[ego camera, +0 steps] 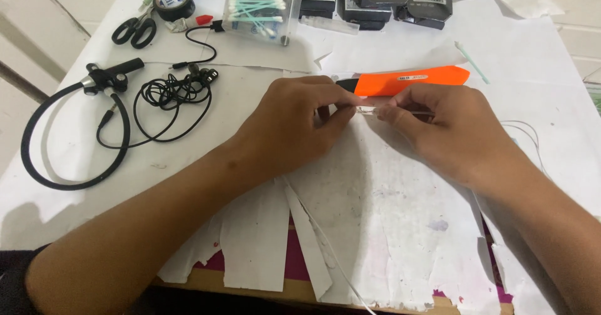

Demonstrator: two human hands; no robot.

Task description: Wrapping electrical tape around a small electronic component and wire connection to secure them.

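Over a paper-covered worktable (388,227), two bare hands meet at the centre: the left hand (294,124) and right hand (438,130) each pinch, fingertips closed, one end of a thin white wire (366,110) stretched between them. An orange utility knife (407,80) lies just behind, untouched. Tangled black earphones (172,93), scissors (134,30) and a box of cotton swabs (256,15) wait farther back. The work on the wire appears midway, nothing yet set aside.
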